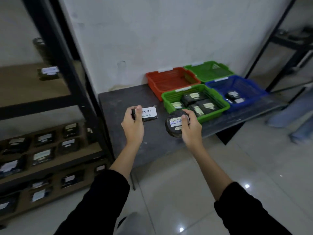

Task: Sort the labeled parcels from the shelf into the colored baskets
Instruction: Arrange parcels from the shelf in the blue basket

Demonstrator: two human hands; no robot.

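- Black wrap covers both parcels in hand, and each has a white label.
- The left hand (pixel 133 126) grips the flat parcel (pixel 149 114) at its left end, thumb on top. Its label shows dark handwriting like "eeurn", with "06-07" below.
- The right hand (pixel 189 126) clasps the round parcel (pixel 173 129) from the right, thumb across the label. Blue capitals read "RETU"; the rest is hidden by the thumb.
- The hands are apart, both held above the dark grey table (pixel 118 102).
- The near green basket (pixel 165 100), just behind the round parcel, holds several labeled black parcels. Their writing is too blurred to read.
- The blue basket (pixel 260 90), to its right, holds two more.
- The red basket (pixel 153 85) and far green basket (pixel 227 68) stand behind, against the wall. White tags on the basket rims are unreadable.
- The shelf (pixel 50 112) on the left carries rows of black shelf parcels (pixel 44 156) with white labels.
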